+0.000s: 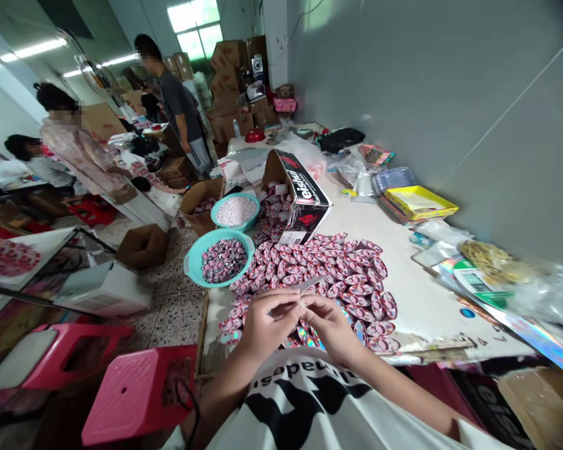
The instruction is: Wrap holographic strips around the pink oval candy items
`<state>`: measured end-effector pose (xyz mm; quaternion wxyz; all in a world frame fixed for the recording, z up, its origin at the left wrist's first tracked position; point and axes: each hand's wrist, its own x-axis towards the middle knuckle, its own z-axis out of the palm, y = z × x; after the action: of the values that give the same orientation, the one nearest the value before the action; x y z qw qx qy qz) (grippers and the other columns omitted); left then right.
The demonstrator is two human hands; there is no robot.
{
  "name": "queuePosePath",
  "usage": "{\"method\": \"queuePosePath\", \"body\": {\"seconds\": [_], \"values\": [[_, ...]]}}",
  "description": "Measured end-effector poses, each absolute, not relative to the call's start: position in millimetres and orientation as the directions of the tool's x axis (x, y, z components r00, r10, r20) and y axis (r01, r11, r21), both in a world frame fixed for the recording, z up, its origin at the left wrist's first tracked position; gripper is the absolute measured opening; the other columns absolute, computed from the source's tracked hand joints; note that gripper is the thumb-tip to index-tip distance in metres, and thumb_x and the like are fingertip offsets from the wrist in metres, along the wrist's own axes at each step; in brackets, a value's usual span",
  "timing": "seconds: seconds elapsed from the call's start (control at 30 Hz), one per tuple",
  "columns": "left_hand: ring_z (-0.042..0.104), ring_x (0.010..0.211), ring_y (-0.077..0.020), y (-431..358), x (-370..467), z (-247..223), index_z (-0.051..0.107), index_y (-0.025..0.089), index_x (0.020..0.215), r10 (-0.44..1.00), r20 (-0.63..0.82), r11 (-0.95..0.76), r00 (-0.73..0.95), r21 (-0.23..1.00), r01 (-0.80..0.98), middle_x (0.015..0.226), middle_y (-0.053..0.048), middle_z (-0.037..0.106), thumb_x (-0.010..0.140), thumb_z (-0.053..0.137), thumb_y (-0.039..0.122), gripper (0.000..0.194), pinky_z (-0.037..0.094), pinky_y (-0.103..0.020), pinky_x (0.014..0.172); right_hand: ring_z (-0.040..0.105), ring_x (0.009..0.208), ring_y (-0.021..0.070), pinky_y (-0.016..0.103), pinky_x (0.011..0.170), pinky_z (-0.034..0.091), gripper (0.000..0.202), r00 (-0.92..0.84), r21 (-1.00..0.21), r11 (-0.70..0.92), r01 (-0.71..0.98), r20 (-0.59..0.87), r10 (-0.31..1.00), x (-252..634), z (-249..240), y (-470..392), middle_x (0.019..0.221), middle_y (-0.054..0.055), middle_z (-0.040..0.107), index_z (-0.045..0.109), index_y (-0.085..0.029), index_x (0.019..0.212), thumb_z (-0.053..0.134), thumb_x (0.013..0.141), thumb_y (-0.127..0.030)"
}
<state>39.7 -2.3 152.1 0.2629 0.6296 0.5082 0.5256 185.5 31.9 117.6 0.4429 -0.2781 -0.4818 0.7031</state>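
Between both hands' grip, left hand (265, 322) and right hand (329, 325), a strip (307, 284) juts upward.

The left hand (267, 322) and the right hand (326, 322) meet over the near edge of the tabletop (417, 294), together pinching a thin pale strip (309, 283) that sticks up and away from the fingertips. Just beyond the hands lies a spread of pink-and-white sachets (338, 269). Behind the spread stands an open black-and-red carton (300, 200). Left of the carton sit two teal basins (194, 262), the nearer holding sachets, the farther white pieces.
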Motion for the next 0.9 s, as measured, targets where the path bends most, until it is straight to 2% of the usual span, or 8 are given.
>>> {"method": "queuePosePath", "body": {"seconds": [0.13, 0.3, 0.53, 0.63, 0.7, 0.77, 0.83, 0.9], "values": [[0.07, 0.093, -0.0188, -5, 39, 154, 0.076, 0.019, 0.094, 0.919, 0.387, -0.347, -0.08, 0.887, 0.303, 0.097, -0.008, 0.075, 0.08, 0.072, 0.019, 0.015, 0.058, -0.034, 0.087, 0.06, 0.09, 0.0182, 0.033, 0.086, 0.049, 0.014, -0.476, -0.942, -0.099, -0.322, 0.071, 0.876, 188, 119, 32, 0.092, 0.004, 0.067, 0.071, -0.023, 0.082, 0.071, 0.082, -0.037], [0.07, 0.092, -0.0186, -9, 38, 154, 0.076, 0.019, 0.092, 0.921, 0.377, -0.348, -0.094, 0.908, 0.232, 0.097, -0.008, 0.074, 0.081, 0.072, 0.021, 0.012, 0.058, -0.033, 0.084, 0.057, 0.084, 0.0167, 0.029, 0.075, 0.049, 0.016, -0.544, -0.952, -0.089, -0.292, 0.089, 0.835, 188, 122, 32, 0.09, 0.004, 0.063, 0.068, -0.022, 0.082, 0.068, 0.085, -0.038], [0.069, 0.094, -0.0177, -9, 34, 149, 0.075, 0.02, 0.097, 0.91, 0.411, -0.377, -0.048, 0.871, 0.315, 0.098, -0.008, 0.073, 0.089, 0.062, 0.021, 0.015, 0.056, -0.033, 0.086, 0.054, 0.081, 0.0156, 0.029, 0.077, 0.047, 0.024, -0.594, -0.98, 0.017, -0.2, 0.135, 0.793, 192, 127, 38, 0.085, 0.002, 0.058, 0.061, -0.021, 0.083, 0.059, 0.09, -0.043], [0.066, 0.101, -0.0176, -2, 23, 157, 0.071, 0.021, 0.109, 0.87, 0.49, -0.46, 0.052, 0.769, 0.443, 0.105, -0.008, 0.072, 0.091, 0.057, 0.019, 0.022, 0.054, -0.035, 0.091, 0.053, 0.08, 0.015, 0.028, 0.077, 0.046, 0.026, -0.673, -0.981, 0.162, -0.111, 0.194, 0.714, 197, 142, 50, 0.084, 0.002, 0.057, 0.06, -0.02, 0.086, 0.051, 0.095, -0.043], [0.059, 0.116, -0.0203, 4, 12, 169, 0.066, 0.024, 0.119, 0.829, 0.535, -0.524, 0.166, 0.637, 0.565, 0.12, -0.009, 0.066, 0.091, 0.058, 0.02, 0.029, 0.049, -0.041, 0.1, 0.053, 0.081, 0.0154, 0.029, 0.077, 0.046, 0.028, -0.731, -0.967, 0.249, -0.051, 0.206, 0.65, 201, 160, 61, 0.085, 0.003, 0.058, 0.06, -0.02, 0.087, 0.048, 0.096, -0.043], [0.048, 0.13, -0.0244, 10, 2, 181, 0.065, 0.027, 0.119, 0.788, 0.553, -0.57, 0.27, 0.488, 0.661, 0.133, -0.009, 0.059, 0.088, 0.062, 0.023, 0.031, 0.041, -0.049, 0.108, 0.053, 0.081, 0.016, 0.03, 0.077, 0.046, 0.029, -0.781, -0.948, 0.32, -0.002, 0.201, 0.591, 204, 179, 70, 0.086, 0.004, 0.06, 0.061, -0.02, 0.088, 0.047, 0.096, -0.043], [0.048, 0.131, -0.025, 15, -6, 190, 0.068, 0.027, 0.109, 0.751, 0.565, -0.603, 0.341, 0.377, 0.704, 0.128, -0.007, 0.063, 0.087, 0.064, 0.025, 0.023, 0.036, -0.052, 0.111, 0.053, 0.077, 0.0157, 0.029, 0.073, 0.046, 0.029, -0.795, -0.934, 0.355, 0.033, 0.191, 0.576, 206, 195, 76, 0.083, 0.003, 0.061, 0.062, -0.02, 0.088, 0.048, 0.096, -0.044], [0.061, 0.114, -0.021, 17, -10, 192, 0.068, 0.025, 0.105, 0.72, 0.586, -0.627, 0.371, 0.323, 0.709, 0.11, -0.004, 0.071, 0.088, 0.063, 0.023, 0.018, 0.038, -0.05, 0.11, 0.052, 0.071, 0.0142, 0.027, 0.067, 0.046, 0.031, -0.756, -0.942, 0.331, 0.05, 0.181, 0.629, 206, 204, 78, 0.077, 0.002, 0.06, 0.062, -0.019, 0.085, 0.05, 0.094, -0.046]]}}
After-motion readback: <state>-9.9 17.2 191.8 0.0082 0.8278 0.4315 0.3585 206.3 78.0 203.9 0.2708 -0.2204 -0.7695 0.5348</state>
